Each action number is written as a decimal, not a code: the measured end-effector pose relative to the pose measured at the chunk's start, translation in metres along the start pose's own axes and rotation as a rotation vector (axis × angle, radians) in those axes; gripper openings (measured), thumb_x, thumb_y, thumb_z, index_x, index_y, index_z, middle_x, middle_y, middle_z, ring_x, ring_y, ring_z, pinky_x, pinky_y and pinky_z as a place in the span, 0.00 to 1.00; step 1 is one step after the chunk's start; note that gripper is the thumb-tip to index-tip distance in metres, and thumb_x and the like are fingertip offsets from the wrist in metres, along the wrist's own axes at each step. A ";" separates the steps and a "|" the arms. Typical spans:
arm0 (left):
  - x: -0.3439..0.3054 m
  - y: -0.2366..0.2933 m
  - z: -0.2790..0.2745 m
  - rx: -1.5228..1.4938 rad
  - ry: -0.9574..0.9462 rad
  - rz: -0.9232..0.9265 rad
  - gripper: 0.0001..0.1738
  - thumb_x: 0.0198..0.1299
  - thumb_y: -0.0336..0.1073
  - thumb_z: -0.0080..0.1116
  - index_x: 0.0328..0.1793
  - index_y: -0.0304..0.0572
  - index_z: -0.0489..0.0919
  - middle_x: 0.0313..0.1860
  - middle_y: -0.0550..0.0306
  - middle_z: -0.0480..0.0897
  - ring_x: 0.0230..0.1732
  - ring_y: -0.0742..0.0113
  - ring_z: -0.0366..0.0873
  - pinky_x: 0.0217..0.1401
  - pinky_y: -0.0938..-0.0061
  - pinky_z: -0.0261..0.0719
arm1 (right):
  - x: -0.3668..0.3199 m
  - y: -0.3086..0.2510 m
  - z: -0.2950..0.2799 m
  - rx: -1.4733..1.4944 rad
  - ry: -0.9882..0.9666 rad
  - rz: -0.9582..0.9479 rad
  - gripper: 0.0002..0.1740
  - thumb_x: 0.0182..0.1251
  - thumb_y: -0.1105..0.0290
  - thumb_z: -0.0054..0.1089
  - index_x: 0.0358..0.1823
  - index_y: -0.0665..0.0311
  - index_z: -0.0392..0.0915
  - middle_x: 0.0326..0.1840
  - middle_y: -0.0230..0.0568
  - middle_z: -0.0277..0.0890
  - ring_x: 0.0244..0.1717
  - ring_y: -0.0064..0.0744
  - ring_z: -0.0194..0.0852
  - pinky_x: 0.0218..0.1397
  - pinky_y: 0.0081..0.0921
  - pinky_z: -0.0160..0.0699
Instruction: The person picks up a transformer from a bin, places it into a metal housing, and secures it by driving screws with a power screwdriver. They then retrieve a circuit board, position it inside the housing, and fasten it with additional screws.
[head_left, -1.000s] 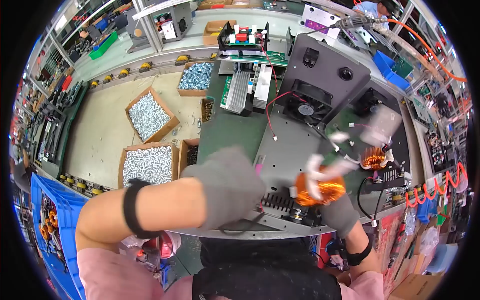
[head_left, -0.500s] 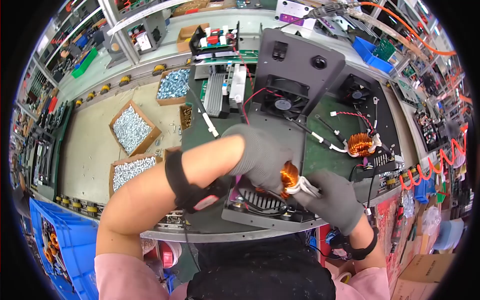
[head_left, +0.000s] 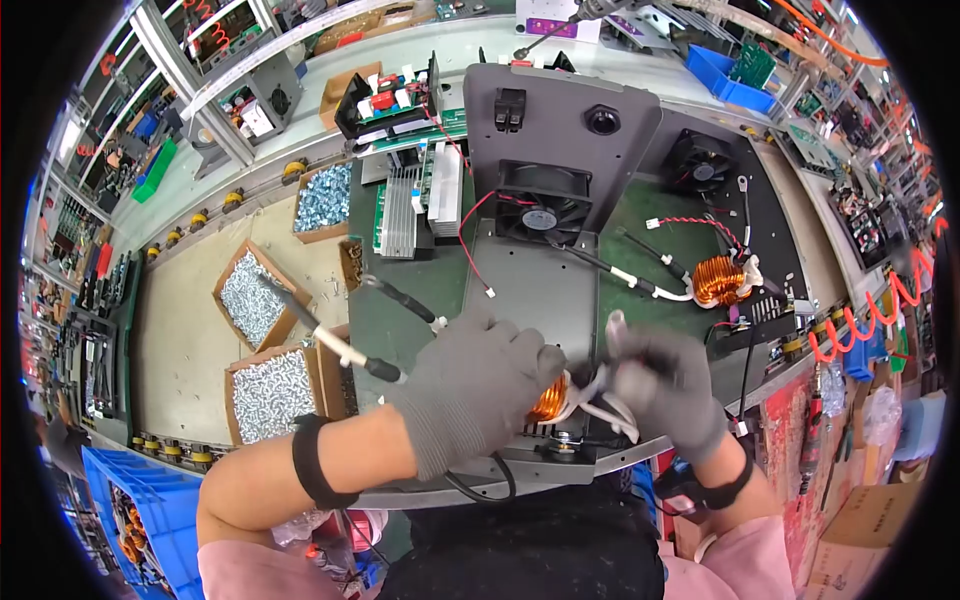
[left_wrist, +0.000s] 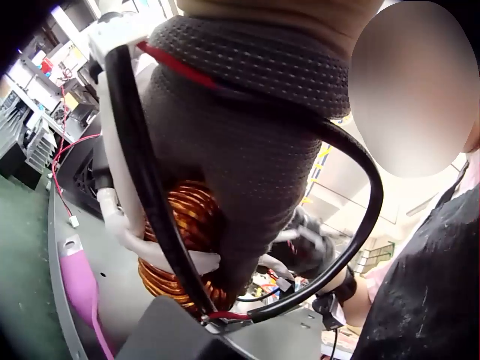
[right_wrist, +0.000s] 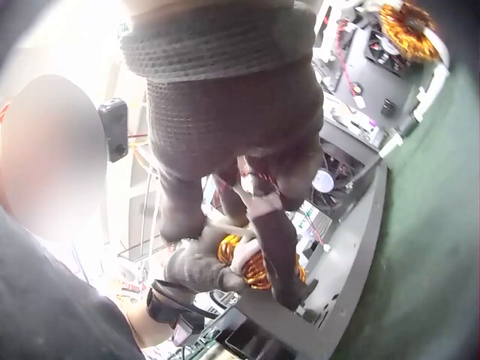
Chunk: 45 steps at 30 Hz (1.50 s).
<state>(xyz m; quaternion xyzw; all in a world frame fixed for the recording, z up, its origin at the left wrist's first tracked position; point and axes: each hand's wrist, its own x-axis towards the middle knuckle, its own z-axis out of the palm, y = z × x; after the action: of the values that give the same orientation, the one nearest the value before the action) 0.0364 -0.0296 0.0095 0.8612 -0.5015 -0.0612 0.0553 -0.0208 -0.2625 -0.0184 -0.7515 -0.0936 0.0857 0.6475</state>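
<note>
In the head view my gloved left hand (head_left: 470, 390) grips a copper-wound toroidal coil (head_left: 549, 401) above the near end of a grey metal chassis (head_left: 535, 290). Its windings (left_wrist: 191, 217) show beneath the palm in the left wrist view. My gloved right hand (head_left: 672, 388) is just right of the coil, fingers curled around one of its white-sleeved leads (head_left: 612, 415). That hand is slightly blurred. A black cable with a white sleeve (head_left: 340, 345) sticks out left from beneath the left hand. A black wire loop (left_wrist: 367, 180) hangs in front of the left hand.
A fan (head_left: 541, 212) sits on the chassis's upright panel. On the right, a second chassis holds another copper coil (head_left: 720, 281). Screws fill cardboard boxes (head_left: 275, 396) at left. A heatsink board (head_left: 400, 210) stands behind, and a power screwdriver (head_left: 590, 12) hangs above.
Both hands have stayed at the coil since half a second ago; the left moved slightly left and down in view. The right hand now holds a lead higher. A white-sleeved cable now extends left.
</note>
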 end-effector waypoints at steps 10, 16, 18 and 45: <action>0.020 0.000 0.012 0.070 0.098 0.117 0.19 0.45 0.41 0.64 0.45 0.46 0.78 0.35 0.60 0.76 0.40 0.65 0.77 0.47 0.67 0.70 | 0.001 0.035 0.031 0.326 0.386 -0.276 0.31 0.73 0.54 0.48 0.68 0.68 0.57 0.54 0.47 0.71 0.49 0.32 0.73 0.49 0.31 0.76; 0.025 -0.002 0.009 0.024 0.062 0.055 0.15 0.51 0.41 0.58 0.44 0.45 0.78 0.33 0.60 0.77 0.39 0.64 0.77 0.44 0.66 0.69 | 0.015 -0.004 0.045 -0.052 0.461 -0.688 0.37 0.68 0.40 0.46 0.63 0.67 0.60 0.54 0.48 0.69 0.48 0.41 0.73 0.59 0.41 0.68; 0.024 -0.005 0.011 0.021 0.050 0.040 0.14 0.55 0.42 0.53 0.44 0.44 0.78 0.33 0.60 0.78 0.38 0.64 0.78 0.45 0.64 0.67 | 0.030 -0.020 0.059 -0.207 0.412 -0.905 0.28 0.66 0.44 0.52 0.53 0.60 0.67 0.49 0.43 0.72 0.46 0.40 0.74 0.57 0.45 0.69; -0.002 -0.028 0.001 -0.059 0.179 0.125 0.34 0.41 0.48 0.71 0.60 0.55 0.77 0.51 0.59 0.79 0.55 0.58 0.74 0.60 0.64 0.67 | 0.139 -0.044 -0.016 -1.162 0.540 -0.014 0.20 0.72 0.59 0.48 0.55 0.67 0.71 0.39 0.58 0.81 0.44 0.62 0.79 0.48 0.48 0.76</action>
<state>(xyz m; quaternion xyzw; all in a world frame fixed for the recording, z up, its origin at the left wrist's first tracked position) 0.0595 -0.0138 0.0042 0.8283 -0.5452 0.0049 0.1290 0.1160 -0.2370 0.0263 -0.9743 0.0367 -0.1756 0.1359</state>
